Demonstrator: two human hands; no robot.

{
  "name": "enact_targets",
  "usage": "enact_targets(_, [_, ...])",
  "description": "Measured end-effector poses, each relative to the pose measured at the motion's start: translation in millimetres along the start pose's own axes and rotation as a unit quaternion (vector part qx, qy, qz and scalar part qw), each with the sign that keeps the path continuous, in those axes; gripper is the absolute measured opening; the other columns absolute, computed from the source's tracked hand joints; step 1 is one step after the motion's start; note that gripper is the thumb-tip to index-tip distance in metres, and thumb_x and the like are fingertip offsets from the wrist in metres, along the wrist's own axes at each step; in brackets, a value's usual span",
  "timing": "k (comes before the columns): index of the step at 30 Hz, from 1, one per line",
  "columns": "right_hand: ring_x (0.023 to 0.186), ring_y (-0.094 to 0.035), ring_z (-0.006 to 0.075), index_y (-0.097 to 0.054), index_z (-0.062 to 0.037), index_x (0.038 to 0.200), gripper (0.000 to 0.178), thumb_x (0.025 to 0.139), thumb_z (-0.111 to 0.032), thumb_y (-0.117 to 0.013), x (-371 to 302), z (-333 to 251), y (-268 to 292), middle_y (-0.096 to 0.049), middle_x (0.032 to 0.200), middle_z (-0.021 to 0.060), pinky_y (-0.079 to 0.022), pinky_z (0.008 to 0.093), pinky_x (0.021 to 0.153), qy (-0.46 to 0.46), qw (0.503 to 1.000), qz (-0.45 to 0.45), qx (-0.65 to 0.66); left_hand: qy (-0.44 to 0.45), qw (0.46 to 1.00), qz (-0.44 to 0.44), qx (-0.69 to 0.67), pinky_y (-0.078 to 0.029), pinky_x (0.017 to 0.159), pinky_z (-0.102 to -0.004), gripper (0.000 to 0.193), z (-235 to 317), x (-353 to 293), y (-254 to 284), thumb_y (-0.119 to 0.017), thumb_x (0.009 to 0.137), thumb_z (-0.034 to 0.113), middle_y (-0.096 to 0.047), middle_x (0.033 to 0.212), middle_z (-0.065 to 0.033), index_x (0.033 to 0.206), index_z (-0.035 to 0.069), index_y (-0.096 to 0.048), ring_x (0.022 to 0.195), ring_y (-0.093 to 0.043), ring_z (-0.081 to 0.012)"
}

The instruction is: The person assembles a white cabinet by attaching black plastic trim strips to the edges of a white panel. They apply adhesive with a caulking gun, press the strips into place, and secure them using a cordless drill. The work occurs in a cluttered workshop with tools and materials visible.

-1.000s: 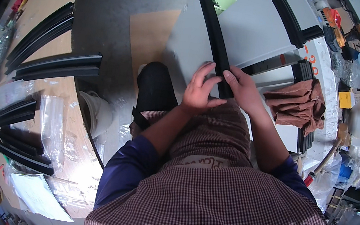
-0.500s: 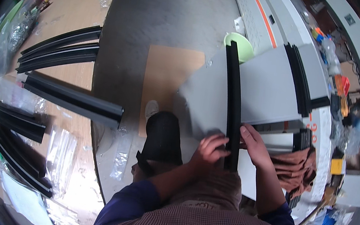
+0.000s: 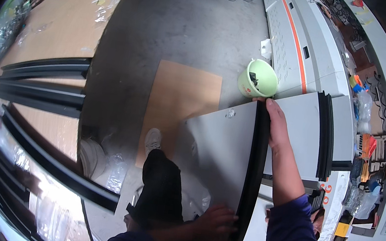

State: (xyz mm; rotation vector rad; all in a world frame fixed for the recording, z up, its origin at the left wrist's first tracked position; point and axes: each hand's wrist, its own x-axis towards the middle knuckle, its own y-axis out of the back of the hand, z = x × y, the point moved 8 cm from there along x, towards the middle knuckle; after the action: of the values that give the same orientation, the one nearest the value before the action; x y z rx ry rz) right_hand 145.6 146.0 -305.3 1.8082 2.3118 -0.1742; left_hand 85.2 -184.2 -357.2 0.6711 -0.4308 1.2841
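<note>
A long black strip (image 3: 256, 159) runs along the right edge of a pale grey panel (image 3: 223, 149) in front of me. My right hand (image 3: 275, 124) reaches forward and is closed around the strip's far end, with the thumb on top and the other fingertips bent over the end. Low in the picture, my left hand (image 3: 212, 221) lies over the panel beside the strip's near end. Its fingers are stretched toward the strip, tips at its left side; they are somewhat blurred and the thumb is hidden.
A pale green bucket (image 3: 247, 86) with dark scraps stands just beyond the panel. More black strips (image 3: 325, 136) lie on another panel at right; several (image 3: 41, 94) lie on the wooden table (image 3: 63, 28) at left. A tan board (image 3: 185, 90) covers some floor.
My right hand has slid forward from the strip's near part to its far end. My left hand is lower, closer to my body. The whole view has shifted, showing more of the bucket.
</note>
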Motion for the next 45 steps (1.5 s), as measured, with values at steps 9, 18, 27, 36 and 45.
enact_targets(9, [0.083, -0.058, 0.0088, -0.059, -0.0021, 0.111, 0.029, 0.102, -0.028, -0.051, -2.9, -0.8, -0.4, -0.066, 0.112, 0.0084, -0.049, 0.0237, 0.074, 0.015, 0.997, 0.066, 0.025, 0.042, 0.994, -0.088, -0.058, -0.032, 0.112, -0.0556, 0.036, -8.1, -11.2, -12.8, -0.068, 0.086, 0.027, -0.053, 0.134, -0.005, 0.121, 0.026, -0.061, 0.127, -0.049, -0.025])
enact_targets(18, [0.082, -0.057, 0.0096, -0.059, -0.001, 0.105, 0.028, 0.101, -0.027, -0.05, 0.9, -6.1, -1.8, -0.066, 0.11, 0.0109, -0.048, 0.0245, 0.073, 0.009, 0.998, 0.07, -0.007, 0.027, 0.999, 0.027, -0.014, -0.031, 0.113, -0.0532, 0.033, -3.5, -2.9, 1.5, -0.063, 0.09, 0.023, -0.051, 0.137, -0.0023, 0.123, 0.027, -0.06, 0.129, -0.048, -0.0224])
enact_targets(27, [0.092, -0.057, 0.0097, -0.058, -0.0021, 0.122, 0.041, 0.101, -0.036, -0.053, -15.9, 3.2, 2.0, -0.064, 0.113, 0.0063, -0.047, 0.0245, 0.081, -0.007, 0.996, 0.083, 0.038, 0.033, 0.999, 0.037, -0.007, -0.034, 0.108, -0.0559, 0.032, 1.6, 5.5, 7.9, -0.069, 0.082, 0.032, -0.057, 0.129, -0.0066, 0.113, 0.024, -0.063, 0.122, -0.054, -0.0269])
enact_targets(36, [0.103, -0.058, 0.0211, -0.034, 0.002, 0.144, 0.069, 0.087, -0.015, -0.068, -225.2, 37.8, -28.8, -0.058, 0.114, 0.0148, -0.046, 0.0337, 0.092, -0.028, 0.977, 0.08, -0.196, 0.027, 0.997, 0.007, 0.074, -0.037, 0.105, -0.0538, 0.06, 14.0, 7.3, 16.3, -0.08, 0.064, 0.052, -0.05, 0.134, -0.013, 0.109, 0.016, -0.062, 0.124, -0.049, -0.0355])
enact_targets(45, [0.086, -0.065, 0.0314, -0.043, -0.0018, 0.137, 0.055, 0.088, -0.017, -0.063, -250.3, 42.6, -37.6, -0.065, 0.098, 0.0209, -0.051, 0.0388, 0.079, -0.004, 0.977, 0.092, -0.192, 0.034, 0.992, 0.005, 0.12, -0.037, 0.106, -0.0529, 0.078, 28.9, 1.8, 22.3, -0.083, 0.06, 0.045, -0.043, 0.14, -0.0148, 0.124, 0.011, -0.054, 0.128, -0.043, -0.0401])
